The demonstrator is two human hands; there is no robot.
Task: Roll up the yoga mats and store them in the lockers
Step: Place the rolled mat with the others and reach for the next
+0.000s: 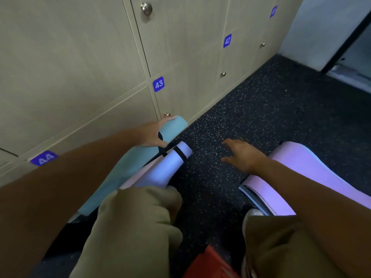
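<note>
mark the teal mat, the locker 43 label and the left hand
teal mat [128, 169]: head view, on its rolled side.
locker 43 label [158, 84]: head view, on the digits.
left hand [153, 134]: head view, back of hand, holding the teal mat's end.

Showing white numbers on blue tags fixed at the top left corners of locker doors: "43" [158, 84] on a lower door, "42" [227, 40] further right, "44" [44, 157] at left. Fourth tag [273, 11] reading too blurred.
</note>
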